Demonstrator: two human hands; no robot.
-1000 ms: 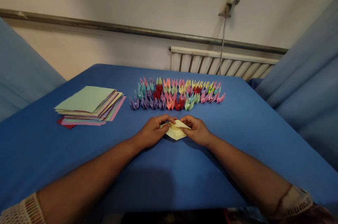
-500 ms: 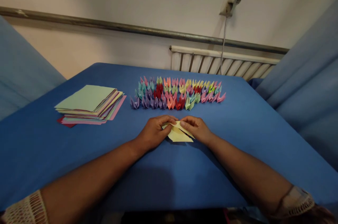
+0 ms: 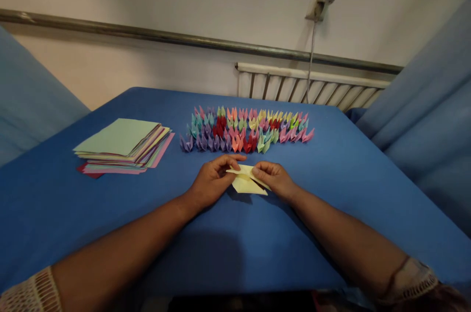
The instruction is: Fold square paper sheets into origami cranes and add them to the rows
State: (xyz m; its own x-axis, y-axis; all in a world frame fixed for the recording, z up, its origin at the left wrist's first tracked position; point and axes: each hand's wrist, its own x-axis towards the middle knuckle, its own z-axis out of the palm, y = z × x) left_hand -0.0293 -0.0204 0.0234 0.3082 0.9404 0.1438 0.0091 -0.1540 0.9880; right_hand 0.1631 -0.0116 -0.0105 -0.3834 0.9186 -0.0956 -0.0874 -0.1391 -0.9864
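Note:
A partly folded sheet of pale yellow origami paper (image 3: 247,185) is held between my two hands, slightly above the blue tablecloth, with a flap standing open towards me. My left hand (image 3: 215,176) pinches its left end between thumb and fingers, the index finger reaching out over the far edge. On the right side, my right hand (image 3: 275,178) grips the paper with the thumb on top and the fingers curled behind it. Just beyond my hands stand rows of small folded paper cranes (image 3: 250,143) in purple, red, orange, green, pink, yellow and blue.
A stack of coloured square paper (image 3: 119,138) lies to the left, pale green on top. Blue cloth (image 3: 176,258) covers the table. Behind it are a metal rail (image 3: 165,37), a radiator (image 3: 279,84) and a wall socket with a cord (image 3: 319,5). Blue curtains (image 3: 434,91) hang at both sides.
The yellow paper has risen and tilted slightly. My left thumb has drawn back from its front face, and the left index finger has straightened along the far side. My right hand keeps its grip.

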